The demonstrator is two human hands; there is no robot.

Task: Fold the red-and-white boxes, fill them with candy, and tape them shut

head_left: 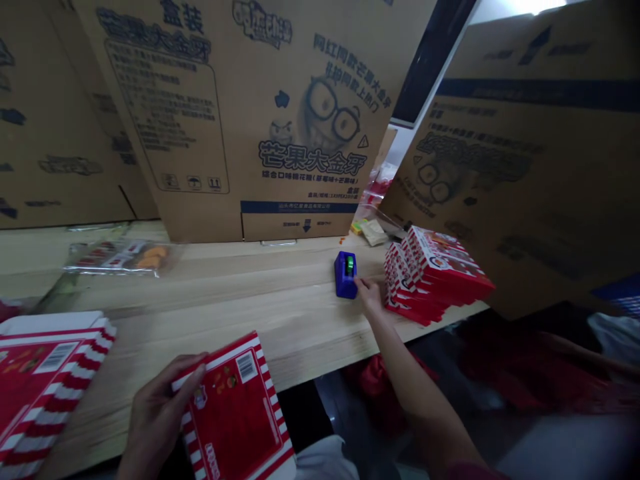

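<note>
My left hand (163,403) grips a flat red box (237,413) with white-striped edges and a barcode, held tilted at the table's front edge. My thumb lies over its near corner and the fingers go underneath. Further out, my right hand (369,293) reaches to a blue tape dispenser (345,283) with a green roll in it. Its fingertips are pressed together at the dispenser's right side; whether they hold a piece of tape is too small to tell. Just right of that hand, a leaning stack of red-and-white boxes (435,280) lies on the table.
More flat striped boxes (45,380) are piled at the left. A clear plastic packet (123,257) with orange pieces lies behind them. Large brown cartons (250,120) stand along the back, another carton (525,167) at the right. Small sachets (374,232) sit near the back.
</note>
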